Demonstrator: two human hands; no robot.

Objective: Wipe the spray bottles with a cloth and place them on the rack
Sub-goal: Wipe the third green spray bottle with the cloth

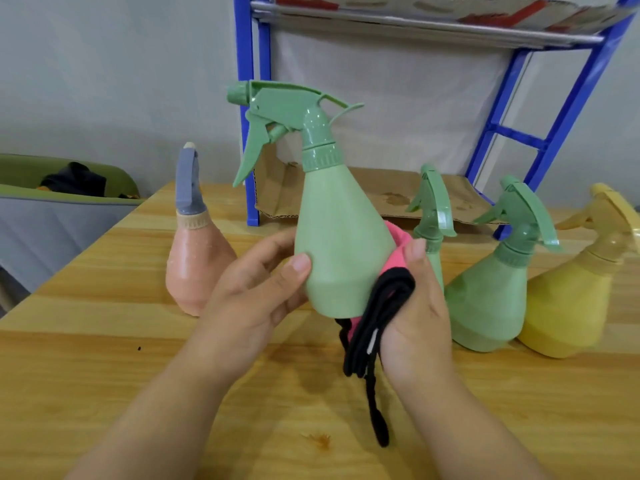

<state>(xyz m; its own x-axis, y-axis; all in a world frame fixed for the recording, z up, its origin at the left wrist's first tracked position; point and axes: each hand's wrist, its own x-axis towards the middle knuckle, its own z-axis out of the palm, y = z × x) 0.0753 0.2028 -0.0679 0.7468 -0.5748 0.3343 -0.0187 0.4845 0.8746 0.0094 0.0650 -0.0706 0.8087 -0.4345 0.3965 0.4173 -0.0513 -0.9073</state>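
The wiping step is in hand. The left hand curls its thumb and fingers round the pale green cone-shaped plastic spray bottle and holds it up above the light wooden table, in front of the blue metal rack. The right hand grips a folded pink and black cloth and presses it on the bottle's right side. Next, I think, the cloth must rub all round before the bottle goes on the rack.
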